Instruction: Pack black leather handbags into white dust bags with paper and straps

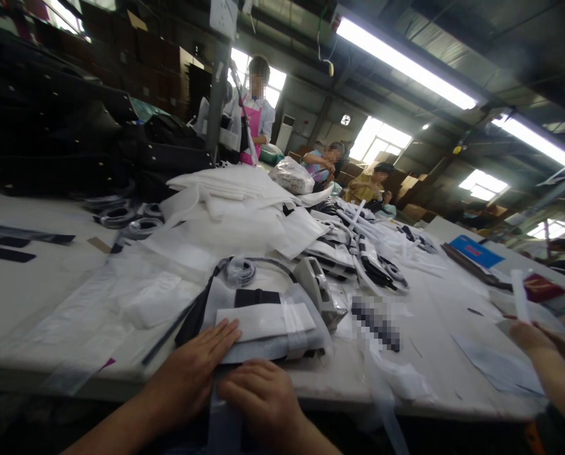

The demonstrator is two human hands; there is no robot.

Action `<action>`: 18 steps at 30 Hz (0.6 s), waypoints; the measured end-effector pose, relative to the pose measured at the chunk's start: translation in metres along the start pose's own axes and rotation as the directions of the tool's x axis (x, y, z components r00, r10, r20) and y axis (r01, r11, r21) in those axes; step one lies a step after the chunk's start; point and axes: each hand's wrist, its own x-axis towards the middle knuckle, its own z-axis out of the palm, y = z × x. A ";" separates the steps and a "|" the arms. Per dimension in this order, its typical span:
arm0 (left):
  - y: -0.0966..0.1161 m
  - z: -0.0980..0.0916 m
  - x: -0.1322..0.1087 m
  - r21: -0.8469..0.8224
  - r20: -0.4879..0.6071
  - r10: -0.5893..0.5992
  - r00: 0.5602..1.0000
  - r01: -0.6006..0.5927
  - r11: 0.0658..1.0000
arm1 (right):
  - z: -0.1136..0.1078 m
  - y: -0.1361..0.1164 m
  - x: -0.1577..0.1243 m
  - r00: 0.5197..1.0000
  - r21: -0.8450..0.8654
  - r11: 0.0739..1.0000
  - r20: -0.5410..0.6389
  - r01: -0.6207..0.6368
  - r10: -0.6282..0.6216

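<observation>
A black handbag (191, 325) lies on the table edge in front of me, partly covered by pale wrapping sheet. Across its front runs a folded white foam strip (266, 321), with clear film around its right end. My left hand (194, 363) rests flat on the bag's left side, fingertips on the strip's end. Beside it, at the lower edge, my right hand (266, 392) has curled fingers against a translucent plastic strip (224, 420) that hangs over the table edge. The grip itself is partly hidden. A wrapped coiled strap (239, 272) sits at the bag's top.
A grey-white tape-dispenser-like block (316, 291) stands right of the bag. Foam sheets (235, 218) and wrapped bags (332, 253) are piled behind. Black bags (64, 126) heap at left. A co-worker's hands (529, 335) hold a white strip at right; other people work farther back.
</observation>
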 end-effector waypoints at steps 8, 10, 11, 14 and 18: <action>0.006 -0.010 0.001 -0.065 -0.046 -0.055 0.997 0.052 0.997 | -0.020 0.035 0.034 0.922 0.110 0.927 0.195 -0.359 0.334; 0.004 0.002 0.000 0.028 -0.139 -0.044 0.989 0.048 0.998 | -0.031 0.047 0.050 0.868 0.253 0.862 0.367 -0.438 0.334; 0.002 0.008 -0.001 0.074 -0.178 -0.025 0.984 0.039 0.997 | -0.036 0.056 0.059 0.832 0.341 0.807 0.467 -0.483 0.300; -0.001 0.018 -0.002 0.184 -0.256 0.062 0.965 -0.014 0.983 | -0.038 0.092 0.085 0.713 0.403 0.636 0.603 -0.658 0.357; 0.001 0.010 -0.002 0.219 -0.240 0.089 0.967 -0.035 0.975 | -0.005 0.147 0.115 0.615 0.166 0.606 0.400 -0.778 0.680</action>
